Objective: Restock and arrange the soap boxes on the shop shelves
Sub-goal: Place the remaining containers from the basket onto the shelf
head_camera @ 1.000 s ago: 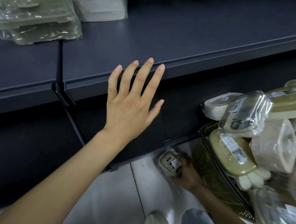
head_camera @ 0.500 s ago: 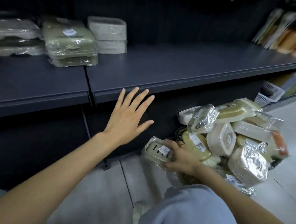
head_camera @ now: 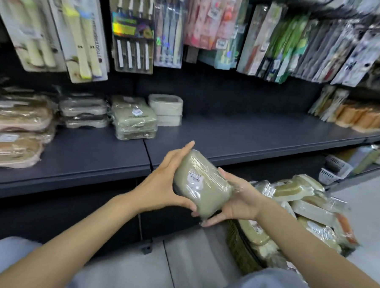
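Both hands, the left hand [head_camera: 160,191] and right hand [head_camera: 240,201], are keeping a two-sided grip on an olive-green, plastic-wrapped rectangular soap box [head_camera: 201,186] just below the dark grey metal shelf [head_camera: 251,136], likely carrying it towards the bare stretch at 1 o'clock, beside the stacked boxes at 11 o'clock.

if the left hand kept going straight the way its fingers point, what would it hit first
Probably nothing at once: the left hand points up and right over the bare shelf, toward its dark back wall. Depth is unclear.
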